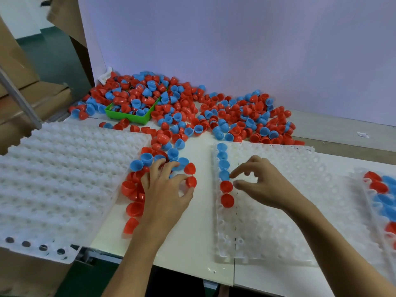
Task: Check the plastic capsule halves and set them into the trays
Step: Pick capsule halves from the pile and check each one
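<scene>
Our right hand [255, 185] hovers w/ thumb and forefinger parted, holding nothing, just beside the upper red half [226, 186] seated in the clear tray [278, 232]; four blue halves fill the pockets above it. Our left hand [165, 189] curls loosely over the loose halves [137, 185] btwn trays; can't tell if it grips one. Risk, we judge: a fingertip nudge tips a seated half, or raking spills pieces off the table edge.
</scene>
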